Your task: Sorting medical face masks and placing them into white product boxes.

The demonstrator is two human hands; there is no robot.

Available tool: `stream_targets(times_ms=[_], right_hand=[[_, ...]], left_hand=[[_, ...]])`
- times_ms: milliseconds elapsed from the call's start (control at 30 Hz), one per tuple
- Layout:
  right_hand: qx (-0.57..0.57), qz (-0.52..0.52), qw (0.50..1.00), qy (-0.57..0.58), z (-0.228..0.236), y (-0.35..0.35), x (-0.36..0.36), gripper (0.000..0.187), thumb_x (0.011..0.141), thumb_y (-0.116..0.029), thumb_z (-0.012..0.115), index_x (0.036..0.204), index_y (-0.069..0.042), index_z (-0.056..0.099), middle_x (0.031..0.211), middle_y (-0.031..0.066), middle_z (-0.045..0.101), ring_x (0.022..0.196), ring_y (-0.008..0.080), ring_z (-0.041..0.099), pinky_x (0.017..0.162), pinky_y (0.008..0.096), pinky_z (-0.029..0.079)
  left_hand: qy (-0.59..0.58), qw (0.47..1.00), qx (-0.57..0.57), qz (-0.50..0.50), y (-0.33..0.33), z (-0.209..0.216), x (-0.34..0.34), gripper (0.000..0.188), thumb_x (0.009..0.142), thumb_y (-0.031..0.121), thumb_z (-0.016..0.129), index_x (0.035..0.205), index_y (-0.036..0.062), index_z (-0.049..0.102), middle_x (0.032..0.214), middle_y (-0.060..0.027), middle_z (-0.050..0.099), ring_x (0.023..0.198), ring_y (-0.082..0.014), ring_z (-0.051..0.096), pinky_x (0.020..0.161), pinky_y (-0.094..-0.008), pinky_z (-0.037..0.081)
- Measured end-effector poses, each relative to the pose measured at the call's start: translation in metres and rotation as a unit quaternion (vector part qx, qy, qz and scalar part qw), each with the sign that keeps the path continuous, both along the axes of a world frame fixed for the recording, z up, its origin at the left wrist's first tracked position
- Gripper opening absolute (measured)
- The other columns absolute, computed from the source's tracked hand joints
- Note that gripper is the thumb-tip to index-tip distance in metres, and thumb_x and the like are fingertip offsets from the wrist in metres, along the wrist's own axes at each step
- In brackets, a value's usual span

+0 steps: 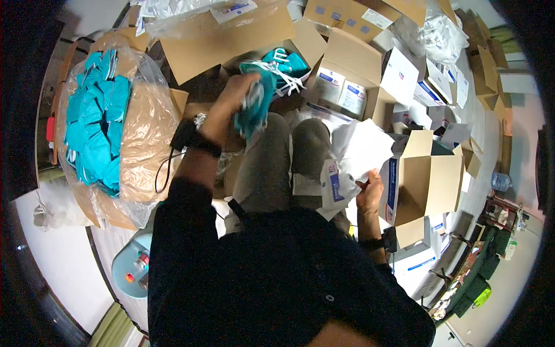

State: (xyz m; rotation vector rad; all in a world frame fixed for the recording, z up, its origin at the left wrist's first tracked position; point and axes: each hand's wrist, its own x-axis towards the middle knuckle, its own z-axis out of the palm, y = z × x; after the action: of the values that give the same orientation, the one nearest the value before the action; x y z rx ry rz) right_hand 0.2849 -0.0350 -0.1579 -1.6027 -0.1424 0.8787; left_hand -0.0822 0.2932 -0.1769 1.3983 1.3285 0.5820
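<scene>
My left hand (pixel 236 92) is closed around a folded teal cloth item (pixel 257 107) with whitish edges, held just above my left knee. Right behind it lies more teal cloth with white straps (pixel 289 69), partly covered by that hand. At the right, my right hand (pixel 370 194) pinches the edge of a white plastic bag (pixel 365 147) with a blue printed patch. This bag spreads across my right knee, and its inside cannot be seen. An open cardboard box (pixel 428 173) stands just right of the hand.
On the left, a large box lined with clear plastic (pixel 147 139) holds a pile of teal cloth items (pixel 98 127). Ahead, an open carton (pixel 350 55) contains white packs (pixel 352 97). A pale blue stool (pixel 128 272) bears a bottle. More cartons crowd the far right.
</scene>
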Motion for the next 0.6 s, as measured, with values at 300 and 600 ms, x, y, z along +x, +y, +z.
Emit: stream_targets(times_ms=[300,600], right_hand=[[0.028,0.030,0.997,0.062,0.015,0.008,-0.039,0.018,0.097,-0.017,0.056,0.082,-0.008,0.060,0.071,-0.0042,0.056,0.059,0.0074,0.050,0.051,0.0255,0.043],[0.029,0.281,0.922,-0.266,0.009,0.053,-0.050,0.027,0.093,-0.027,0.064,0.079,-0.003,0.063,0.060,0.0085,0.058,0.055,0.0176,0.053,0.055,0.0317,0.041]], left_hand=[[0.042,0.912,-0.229,0.338,0.018,-0.027,0.048,0.073,0.092,0.063,0.044,0.132,0.0019,0.049,0.116,-0.0163,0.063,0.103,-0.0335,0.060,0.090,-0.0526,0.043],[-0.245,0.915,-0.240,-0.212,-0.127,0.012,0.073,0.055,0.093,0.047,0.048,0.122,0.0017,0.058,0.110,-0.0126,0.064,0.095,-0.0230,0.060,0.085,-0.0389,0.048]])
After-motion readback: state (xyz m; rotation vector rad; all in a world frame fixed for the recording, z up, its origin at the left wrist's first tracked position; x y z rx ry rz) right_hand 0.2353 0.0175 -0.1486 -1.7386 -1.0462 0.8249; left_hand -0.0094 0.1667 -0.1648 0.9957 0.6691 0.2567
